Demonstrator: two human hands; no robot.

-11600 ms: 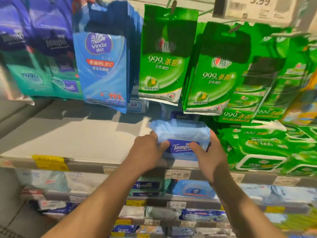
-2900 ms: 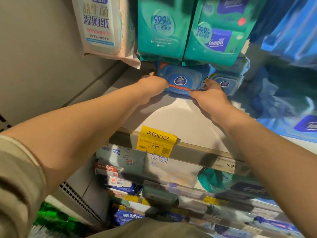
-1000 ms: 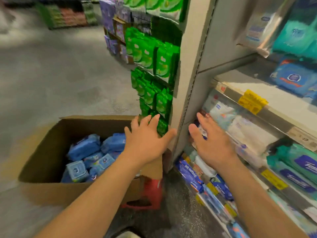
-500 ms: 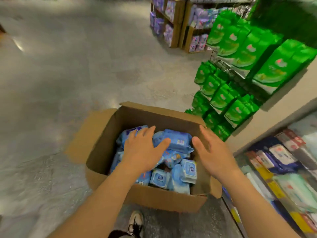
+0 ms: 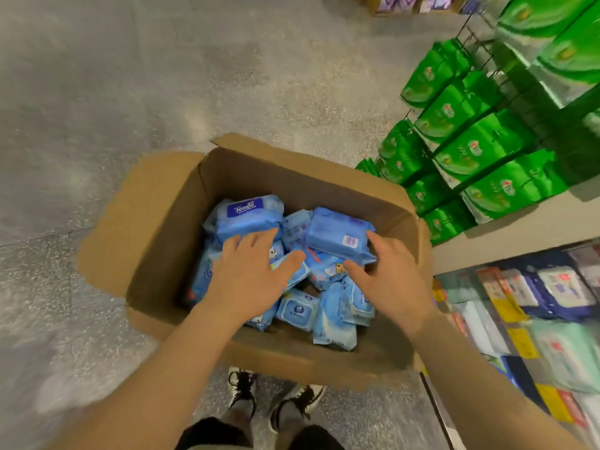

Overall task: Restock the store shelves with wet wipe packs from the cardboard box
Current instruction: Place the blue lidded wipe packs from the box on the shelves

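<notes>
My left hand point(image 5: 248, 280) and right hand point(image 5: 386, 277) hover, fingers spread and holding nothing, over soft, crinkly blue wipe packs point(image 5: 337, 235) in the brown corrugated cardboard box point(image 5: 162, 222).

You've got a brown corrugated cardboard box point(image 5: 156, 222), matt, w/ a ragged torn edge on its left flap. Inside, light-blue soft plastic wet wipe packs point(image 5: 336, 233), smooth film w/ a slight sheen, crinkled at the seams. Speckled grey stone-look floor point(image 5: 130, 76) is polished, throwing glare patches. To your right, bright green plastic pouches point(image 5: 480, 147), glossy, hang on thin dark metal wire hooks point(image 5: 467, 26).
</notes>
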